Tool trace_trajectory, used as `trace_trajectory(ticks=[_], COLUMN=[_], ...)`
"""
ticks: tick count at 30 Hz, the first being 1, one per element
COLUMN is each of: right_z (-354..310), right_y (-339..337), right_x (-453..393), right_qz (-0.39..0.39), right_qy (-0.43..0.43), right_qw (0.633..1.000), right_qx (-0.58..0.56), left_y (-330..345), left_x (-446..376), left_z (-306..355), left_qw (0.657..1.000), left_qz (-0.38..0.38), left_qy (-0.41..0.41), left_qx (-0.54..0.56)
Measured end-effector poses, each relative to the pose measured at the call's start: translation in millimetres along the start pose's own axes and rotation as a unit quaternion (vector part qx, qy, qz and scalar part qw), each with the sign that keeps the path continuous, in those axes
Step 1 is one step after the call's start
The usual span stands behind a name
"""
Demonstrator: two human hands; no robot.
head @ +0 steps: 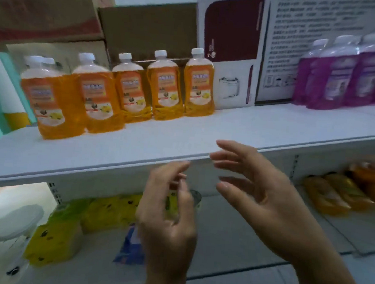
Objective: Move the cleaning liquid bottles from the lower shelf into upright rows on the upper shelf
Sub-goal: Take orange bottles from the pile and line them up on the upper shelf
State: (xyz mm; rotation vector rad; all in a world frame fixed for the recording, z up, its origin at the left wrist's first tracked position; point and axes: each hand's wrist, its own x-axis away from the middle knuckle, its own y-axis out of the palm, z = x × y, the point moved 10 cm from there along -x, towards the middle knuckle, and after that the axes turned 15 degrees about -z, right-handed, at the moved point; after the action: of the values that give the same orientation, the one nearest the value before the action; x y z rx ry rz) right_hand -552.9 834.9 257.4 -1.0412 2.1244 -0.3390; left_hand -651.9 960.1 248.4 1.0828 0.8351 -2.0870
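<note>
both hands [211,196] empty, below the upright orange bottles [128,90]

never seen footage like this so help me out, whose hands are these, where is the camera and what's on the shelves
There is no machine here. The one picture comes from a camera worn on a person's head, looking forward and down, so the hands are that person's own. The left hand and right hand hang in front of the upper shelf, fingers loose, holding nothing. On that shelf orange bottles stand upright in a row, with purple bottles further right and cardboard boxes behind. On the lower shelf, more orange bottles lie on their sides at the right, and yellow packs sit at the left.
</note>
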Motion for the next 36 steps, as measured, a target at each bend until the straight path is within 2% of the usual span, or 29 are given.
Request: trace_trajectory(ticks=[3,6,10,13,20,25,29,36], right_z=[46.4,97.2,150.0,168.8,198.4,219.4,240.2,298.1], right_y=[-22.4,-53.0,-100.0,-146.3,-271.0,-333.8,-361.7,-399.3], right_x=[46.4,86.8,144.6,185.5,284.9,342.0,377.4,398.9], right_qz=[-0.012,-0.035,-0.046,-0.019,0.074,0.129,0.158,0.142], right_qy=[0.102,0.204,0.31,0.337,0.374,0.397,0.405,0.44], right_qw=[0.99,0.956,0.928,0.921,0.902,0.887,0.886,0.877], right_qx=[0.1,0.208,0.202,0.195,0.202,0.197,0.159,0.128], left_y=[67.8,145.3,228.5,283.8,418.0,494.3,543.1,623.9], left_x=[20.3,47.9,71.6,70.8,65.7,79.8,93.4,96.8], left_z=[-17.8,-44.4,-43.3,-18.9,68.6,110.2,113.6,79.6], left_qw=[0.99,0.947,0.893,0.882,0.886,0.877,0.858,0.833], left_qz=[-0.122,-0.28,-0.39,-0.42,-0.445,-0.462,-0.492,-0.504], left_qy=[-0.069,-0.159,-0.223,-0.211,-0.126,-0.119,-0.141,-0.214], left_qx=[0.03,-0.007,-0.005,-0.008,0.022,0.052,0.053,0.078])
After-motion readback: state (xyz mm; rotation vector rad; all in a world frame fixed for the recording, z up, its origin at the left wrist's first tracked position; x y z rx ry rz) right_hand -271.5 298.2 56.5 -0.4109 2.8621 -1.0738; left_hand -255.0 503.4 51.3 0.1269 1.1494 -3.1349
